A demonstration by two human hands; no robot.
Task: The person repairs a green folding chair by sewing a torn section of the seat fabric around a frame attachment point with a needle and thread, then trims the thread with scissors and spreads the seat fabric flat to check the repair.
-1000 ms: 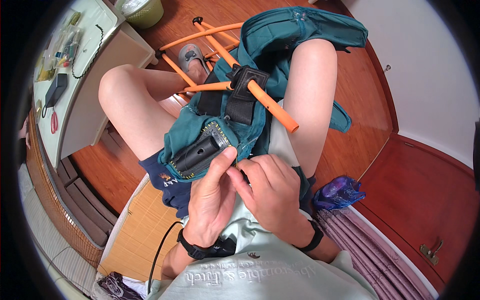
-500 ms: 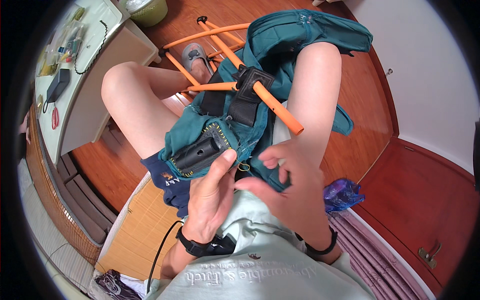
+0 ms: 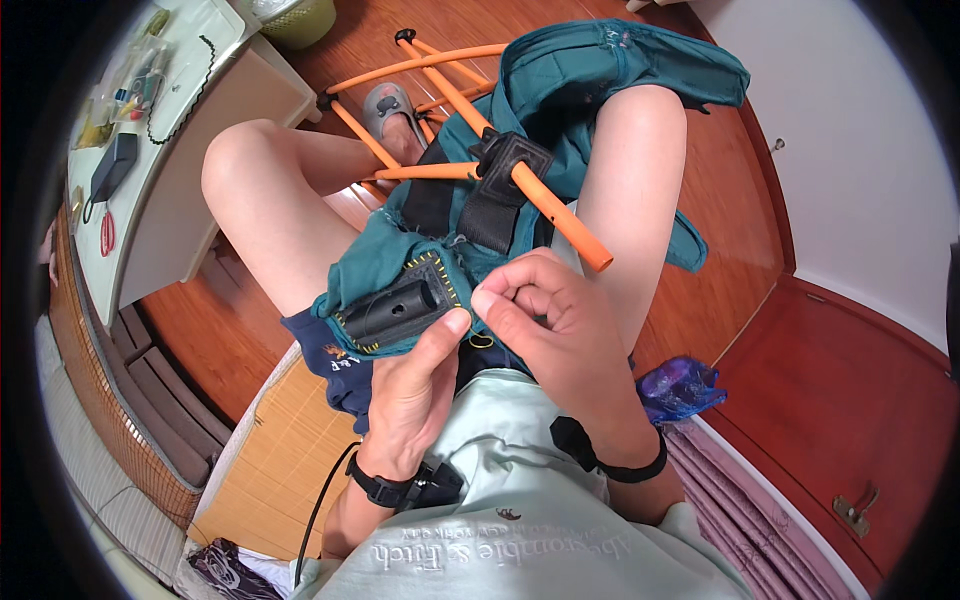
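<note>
Across my lap lies green fabric [image 3: 375,258], part of a folding chair with orange tubes [image 3: 560,215]. A black patch with a tube-shaped black holder [image 3: 390,312] is edged with yellow stitches on it. My left hand [image 3: 412,390] grips the lower edge of this fabric, thumb on top beside the patch and the other fingers hidden beneath. At the patch's right edge my right hand [image 3: 555,325] is closed in a pinch of thumb and forefinger; what it holds is too small to make out. A loop of yellow thread [image 3: 481,341] hangs between the hands.
A white table [image 3: 165,190] at the left bears a black case [image 3: 115,165], red scissors [image 3: 107,235] and small packets. A green basket [image 3: 305,25] stands behind it. To the right are a blue plastic bag [image 3: 685,388] and a red-brown wooden panel [image 3: 830,400] with a latch.
My right hand has moved up and left to the patch edge, its loosely spread fingers closing into a pinch. My left hand keeps its grip on the fabric.
</note>
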